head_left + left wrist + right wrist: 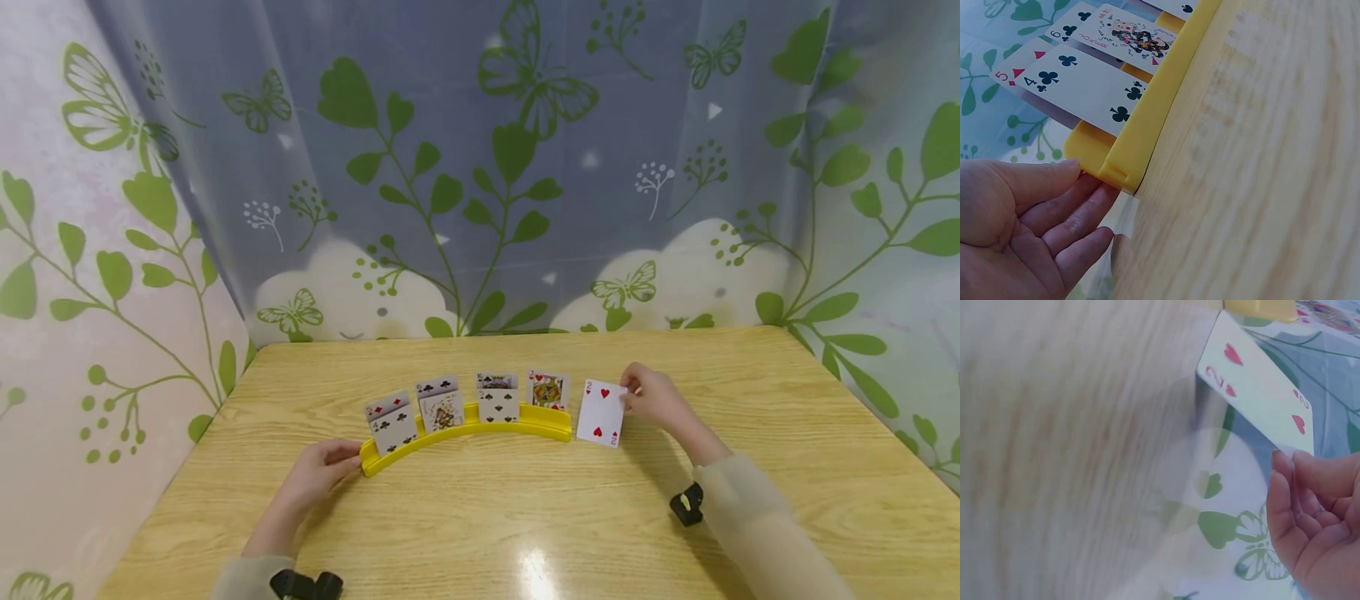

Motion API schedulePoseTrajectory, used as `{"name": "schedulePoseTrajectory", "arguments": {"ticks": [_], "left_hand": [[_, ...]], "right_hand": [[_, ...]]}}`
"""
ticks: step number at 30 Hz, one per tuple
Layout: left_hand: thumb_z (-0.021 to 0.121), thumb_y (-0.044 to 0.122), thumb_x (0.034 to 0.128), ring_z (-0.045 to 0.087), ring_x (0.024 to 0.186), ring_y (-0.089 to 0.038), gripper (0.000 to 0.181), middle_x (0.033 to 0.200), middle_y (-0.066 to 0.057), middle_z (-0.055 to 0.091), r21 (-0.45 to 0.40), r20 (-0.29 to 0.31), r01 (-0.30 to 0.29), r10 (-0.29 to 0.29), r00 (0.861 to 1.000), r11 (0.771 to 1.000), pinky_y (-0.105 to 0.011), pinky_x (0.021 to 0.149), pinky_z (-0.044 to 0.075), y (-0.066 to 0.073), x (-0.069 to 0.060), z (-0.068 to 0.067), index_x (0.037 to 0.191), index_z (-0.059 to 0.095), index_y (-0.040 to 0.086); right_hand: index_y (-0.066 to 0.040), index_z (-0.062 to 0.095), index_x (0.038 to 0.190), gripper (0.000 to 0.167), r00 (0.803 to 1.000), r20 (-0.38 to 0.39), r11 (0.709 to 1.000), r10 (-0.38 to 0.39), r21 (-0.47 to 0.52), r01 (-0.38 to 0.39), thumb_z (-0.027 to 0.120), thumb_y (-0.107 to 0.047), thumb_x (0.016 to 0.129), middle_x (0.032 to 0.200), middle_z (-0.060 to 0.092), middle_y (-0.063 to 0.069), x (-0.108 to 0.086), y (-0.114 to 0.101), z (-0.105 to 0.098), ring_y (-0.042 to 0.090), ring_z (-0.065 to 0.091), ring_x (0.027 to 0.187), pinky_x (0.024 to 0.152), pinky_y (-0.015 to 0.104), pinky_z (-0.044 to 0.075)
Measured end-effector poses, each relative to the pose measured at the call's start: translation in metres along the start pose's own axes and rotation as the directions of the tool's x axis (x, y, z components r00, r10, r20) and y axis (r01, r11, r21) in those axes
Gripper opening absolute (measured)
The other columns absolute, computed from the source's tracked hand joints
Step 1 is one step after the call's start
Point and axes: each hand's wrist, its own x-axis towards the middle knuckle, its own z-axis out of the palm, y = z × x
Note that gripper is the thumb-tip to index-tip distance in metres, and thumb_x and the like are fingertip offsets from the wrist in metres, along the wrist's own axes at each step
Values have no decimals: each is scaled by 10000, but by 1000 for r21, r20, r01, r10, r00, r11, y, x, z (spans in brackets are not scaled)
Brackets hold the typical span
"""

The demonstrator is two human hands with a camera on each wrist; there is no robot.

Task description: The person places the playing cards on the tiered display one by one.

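A curved yellow card holder [551, 423] stands on the table with playing cards upright in its slots. My left hand [318, 473] pinches its left end, thumb on one side and fingers on the other in the left wrist view. Nearest that hand, a four of clubs [1082, 87] overlaps a five of diamonds [1017, 70]. Beside them a joker [442, 412] covers part of a six of clubs. Farther right are a king of clubs behind another club card [498, 406] and a red jack [548, 390]. My right hand [663, 406] pinches a two of hearts [599, 418] by one corner, just right of the holder.
The wooden table [465, 517] reaches back to a patterned curtain [465, 208] with green leaves and butterflies. Black straps with small devices [687, 504] sit on both wrists.
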Motion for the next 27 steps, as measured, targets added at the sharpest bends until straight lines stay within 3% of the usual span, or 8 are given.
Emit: {"name": "schedulePoseTrajectory", "arguments": {"ticks": [15,27], "left_hand": [[564,25,850,559,938,-242,219,1031,-166,606,25,-8,0,0,1000,1000,-360,796,460,-1,1,1,1054,595,-49],[556,29,857,553,951,-245,225,1045,-170,598,24,-8,17,-17,1000,1000,-362,805,458,2,-1,1,1065,586,-50]], "right_hand": [[28,485,848,77,994,-84,997,-73,27,75,544,72,827,803,544,125,-29,-23,-3,268,563,680,532,292,464],[8,510,831,91,976,-166,987,-140,50,150,563,79,811,786,567,112,-34,-44,10,209,558,648,510,264,451]]}}
